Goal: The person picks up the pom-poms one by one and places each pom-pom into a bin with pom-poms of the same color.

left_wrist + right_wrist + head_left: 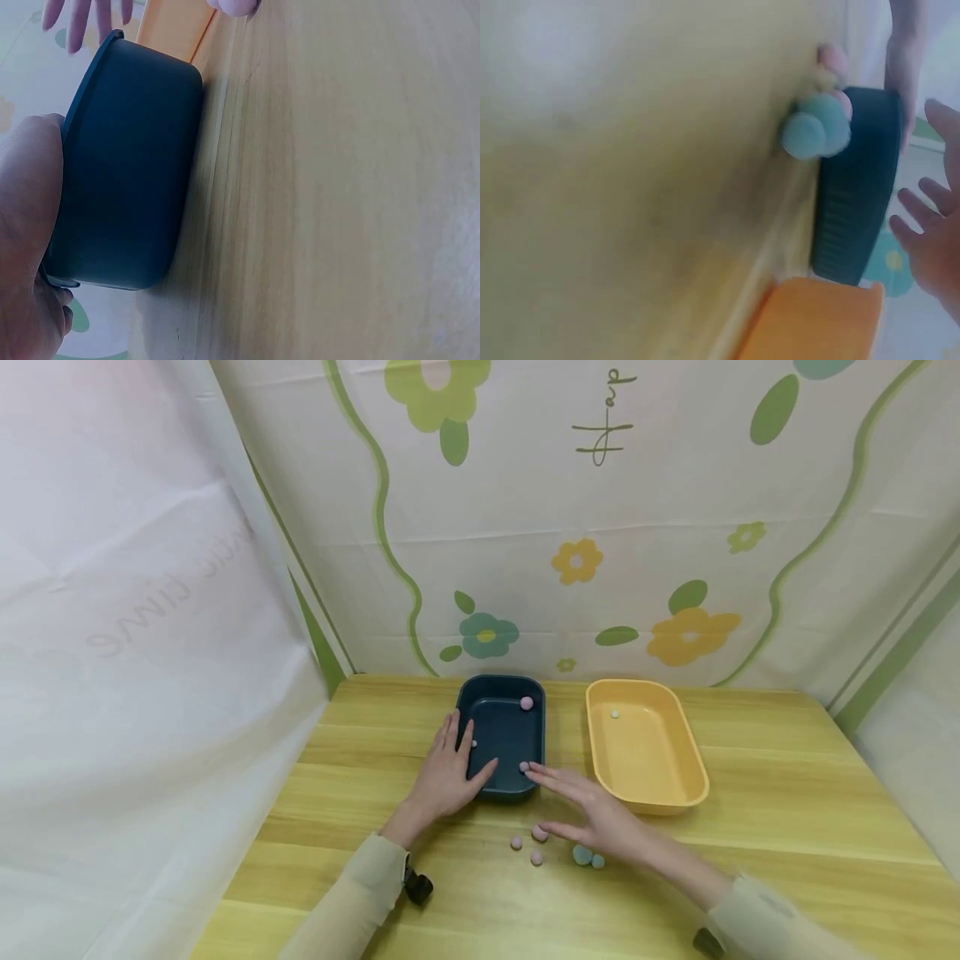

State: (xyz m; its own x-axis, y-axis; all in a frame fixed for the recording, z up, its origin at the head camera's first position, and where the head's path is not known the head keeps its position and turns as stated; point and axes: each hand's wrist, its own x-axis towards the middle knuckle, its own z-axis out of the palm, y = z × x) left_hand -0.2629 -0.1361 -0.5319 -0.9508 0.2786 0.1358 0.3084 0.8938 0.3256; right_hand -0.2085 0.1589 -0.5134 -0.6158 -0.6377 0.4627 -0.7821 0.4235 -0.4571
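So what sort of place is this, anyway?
Likely a curtained-off tabletop workspace: printed floral fabric hangs behind a wood-grain table, which bears a dark blue tray and a yellow tray.

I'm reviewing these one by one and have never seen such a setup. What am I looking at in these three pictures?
There is no machine here: a person works with two bare hands. The widest picture is taken from the person's head, looking forward and down; the others from the left and right wrists. On the wooden table stand a dark blue tray and a yellow tray, the latter with a small pale ball inside. Nearer the person lie three pink balls and two blue-green balls. The left hand rests on the dark tray's rim. The right hand, fingers extended, is by that tray's near right corner, another pink ball beside its fingertips; it does not appear to grip anything.
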